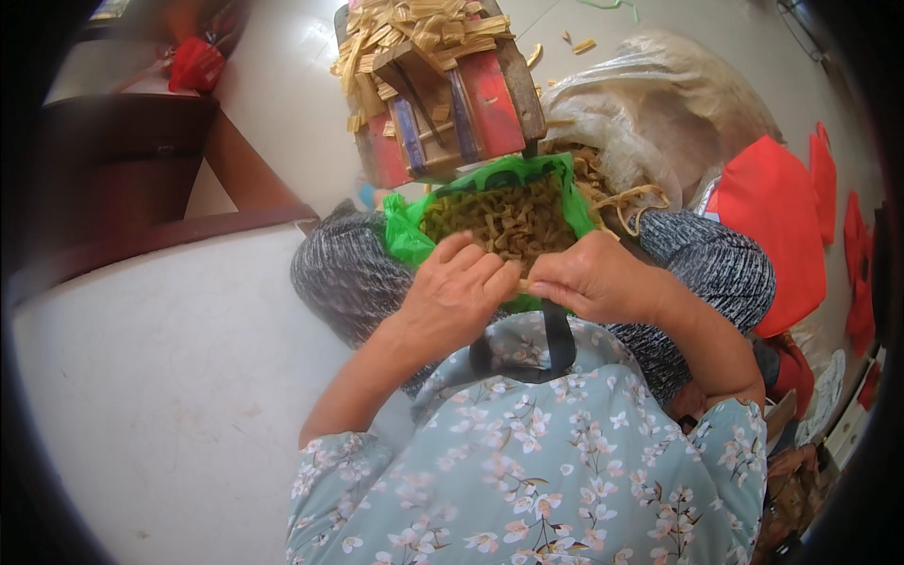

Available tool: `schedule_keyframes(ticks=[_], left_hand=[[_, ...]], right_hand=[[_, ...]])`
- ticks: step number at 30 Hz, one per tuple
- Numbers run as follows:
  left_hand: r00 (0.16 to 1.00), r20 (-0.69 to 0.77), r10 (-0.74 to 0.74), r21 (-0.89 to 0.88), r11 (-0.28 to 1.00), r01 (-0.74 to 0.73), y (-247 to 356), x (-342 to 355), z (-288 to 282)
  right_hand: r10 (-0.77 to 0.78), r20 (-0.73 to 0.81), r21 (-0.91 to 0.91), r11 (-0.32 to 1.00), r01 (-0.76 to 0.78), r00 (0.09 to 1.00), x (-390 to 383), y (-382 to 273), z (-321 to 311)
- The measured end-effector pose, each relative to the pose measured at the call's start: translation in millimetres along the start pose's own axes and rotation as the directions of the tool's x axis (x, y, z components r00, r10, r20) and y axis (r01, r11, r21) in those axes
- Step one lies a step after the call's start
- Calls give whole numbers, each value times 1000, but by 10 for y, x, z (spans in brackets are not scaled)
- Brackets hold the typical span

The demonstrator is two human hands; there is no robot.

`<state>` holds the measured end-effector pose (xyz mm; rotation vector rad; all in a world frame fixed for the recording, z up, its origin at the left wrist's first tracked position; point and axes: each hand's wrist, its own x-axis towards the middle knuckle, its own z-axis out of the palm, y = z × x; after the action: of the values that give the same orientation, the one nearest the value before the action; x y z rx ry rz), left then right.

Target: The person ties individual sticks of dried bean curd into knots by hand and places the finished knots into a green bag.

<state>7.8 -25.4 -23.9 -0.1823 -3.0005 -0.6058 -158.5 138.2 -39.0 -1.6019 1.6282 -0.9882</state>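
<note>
A green plastic bag [407, 231] full of small brownish-green folded strips [504, 217] rests on my lap between my knees. My left hand [457, 287] and my right hand [589, 278] meet at the bag's near edge. The fingertips of both pinch a small pale strip piece [521, 283] between them; most of it is hidden. Both forearms come up from my flowered blouse at the bottom of the view.
A red and wooden stool-like stand [471, 108] heaped with pale yellow strips [414, 28] stands just beyond the bag. A large clear plastic sack [650, 104] lies at the right, with red bags [777, 207] beside it. A white tabletop [160, 377] fills the left.
</note>
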Motion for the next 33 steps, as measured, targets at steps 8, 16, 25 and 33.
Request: schedule_keyframes(ticks=[8,16,25,33], left_hand=[[999,-29,-17,-27,999,16,-67,-209,-129],[810,-192,-554,-608,715,345,-873,181,-359],[685,-368,-629,-565,736,373,-1380,399,-418],[838,-376,-395,-122,918,377,-745,-38,-465]], right_hand=[[-32,100,-67,997,39,994,-84,55,-8],[-345,-278,-602,790,117,897,857,427,-523],[-393,-267,-688,717,111,880,1449,868,-549],[-319,-378,-541,838,72,869,622,983,-578]])
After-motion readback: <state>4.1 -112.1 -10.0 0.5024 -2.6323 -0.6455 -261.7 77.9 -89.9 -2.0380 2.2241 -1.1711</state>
